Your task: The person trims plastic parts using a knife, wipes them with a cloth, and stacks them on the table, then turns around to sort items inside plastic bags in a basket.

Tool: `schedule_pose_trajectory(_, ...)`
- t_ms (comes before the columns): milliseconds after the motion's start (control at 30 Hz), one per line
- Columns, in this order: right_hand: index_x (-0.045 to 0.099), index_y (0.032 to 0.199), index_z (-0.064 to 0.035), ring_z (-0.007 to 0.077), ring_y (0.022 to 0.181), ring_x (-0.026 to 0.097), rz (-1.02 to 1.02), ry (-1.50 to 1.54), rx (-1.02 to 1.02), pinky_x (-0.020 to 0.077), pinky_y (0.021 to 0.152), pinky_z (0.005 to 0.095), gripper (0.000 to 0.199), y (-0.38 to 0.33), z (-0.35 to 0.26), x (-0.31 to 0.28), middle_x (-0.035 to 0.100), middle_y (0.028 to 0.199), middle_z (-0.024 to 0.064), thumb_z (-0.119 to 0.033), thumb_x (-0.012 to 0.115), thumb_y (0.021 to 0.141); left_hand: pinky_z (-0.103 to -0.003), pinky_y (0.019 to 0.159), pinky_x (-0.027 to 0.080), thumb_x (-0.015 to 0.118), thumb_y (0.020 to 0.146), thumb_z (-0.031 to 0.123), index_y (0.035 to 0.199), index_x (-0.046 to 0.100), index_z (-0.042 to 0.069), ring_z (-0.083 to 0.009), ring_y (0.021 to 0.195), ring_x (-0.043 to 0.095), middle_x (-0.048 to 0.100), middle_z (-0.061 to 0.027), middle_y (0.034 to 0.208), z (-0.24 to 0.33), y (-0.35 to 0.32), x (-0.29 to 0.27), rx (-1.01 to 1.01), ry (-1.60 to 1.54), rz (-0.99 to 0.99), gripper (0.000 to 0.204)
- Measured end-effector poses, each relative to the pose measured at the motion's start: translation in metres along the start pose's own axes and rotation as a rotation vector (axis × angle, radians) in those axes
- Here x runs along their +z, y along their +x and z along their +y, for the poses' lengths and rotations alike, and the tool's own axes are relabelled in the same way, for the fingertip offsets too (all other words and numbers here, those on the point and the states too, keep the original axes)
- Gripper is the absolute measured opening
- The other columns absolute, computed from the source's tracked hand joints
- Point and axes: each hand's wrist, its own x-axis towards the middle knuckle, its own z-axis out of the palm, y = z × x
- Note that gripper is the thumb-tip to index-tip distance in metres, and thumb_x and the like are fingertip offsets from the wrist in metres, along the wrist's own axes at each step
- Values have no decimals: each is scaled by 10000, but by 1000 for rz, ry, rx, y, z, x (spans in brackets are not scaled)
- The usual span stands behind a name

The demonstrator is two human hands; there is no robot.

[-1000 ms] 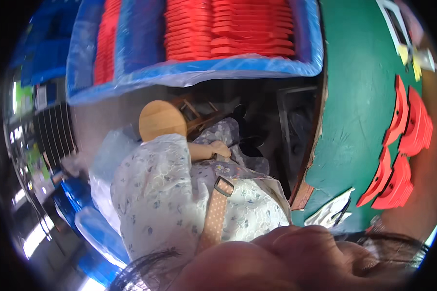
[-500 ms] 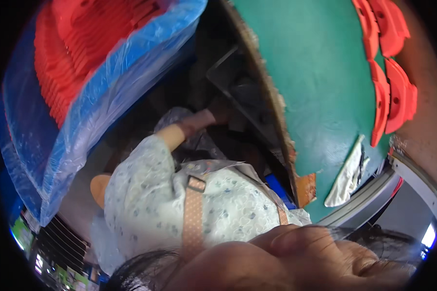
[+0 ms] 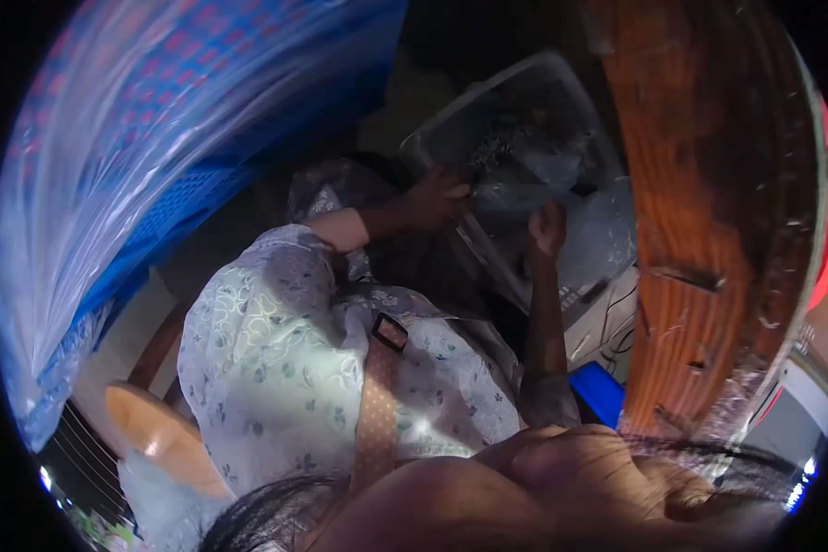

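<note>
I am bent low under a table edge, in dim light. A clear plastic bin (image 3: pixel 561 78) sits on the floor ahead of me. My left hand (image 3: pixel 440 196) reaches over the bin's near rim, fingers curled into a crumpled clear plastic bag (image 3: pixel 511 189). My right hand (image 3: pixel 547 230) is a fist closed on the same plastic, a little to the right and nearer. The bag stretches between the two hands. What lies inside the bin is too dark to tell. My patterned sleeve and a tan strap fill the middle of the view.
A blue crate wrapped in clear plastic (image 3: pixel 129 184) looms at the left. The brown wooden underside of the table (image 3: pixel 708 230) curves down the right. A blue box (image 3: pixel 598 391) and thin cables (image 3: pixel 616 308) lie by my right arm. A wooden stool seat (image 3: pixel 156 432) is at lower left.
The view has swung down from the green tabletop with red pieces to the space beneath it. Both my hands have reached forward into the clear bin and closed on the plastic.
</note>
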Motion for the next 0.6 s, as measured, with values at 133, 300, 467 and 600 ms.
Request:
schedule_pose_trajectory(133,533,1061,-10,360,970,535,186,-644,-425,430,830,417,374,36,-18,-4,548,1065,193,-210,593,750,-446,798,361,601,660,318,910,584,130,-252,912,497,528,-61,909,7,38,-23,-33,21,96,313)
schedule_pose_trajectory(300,593,982,-26,369,918,557,-533,-848,345,436,808,430,336,29,33,-42,585,969,212,-262,544,748,-402,741,422,595,694,313,812,614,88,-278,824,548,564,-104,818,12,76,-48,-179,-165,-118,255)
schedule_pose_trajectory(467,587,976,-23,333,952,550,-1035,-838,87,431,819,415,318,-4,-29,-57,588,980,187,-232,445,783,-413,781,433,606,719,323,968,592,73,-315,890,552,578,-132,861,30,67,-46,-445,-397,-337,354)
schedule_pose_trajectory(600,598,950,-15,335,957,548,-907,-855,180,430,821,413,297,-19,-19,-48,587,996,182,-217,464,779,-411,833,420,636,705,317,1224,420,134,-348,899,559,582,-167,902,54,104,-46,-197,-402,168,591)
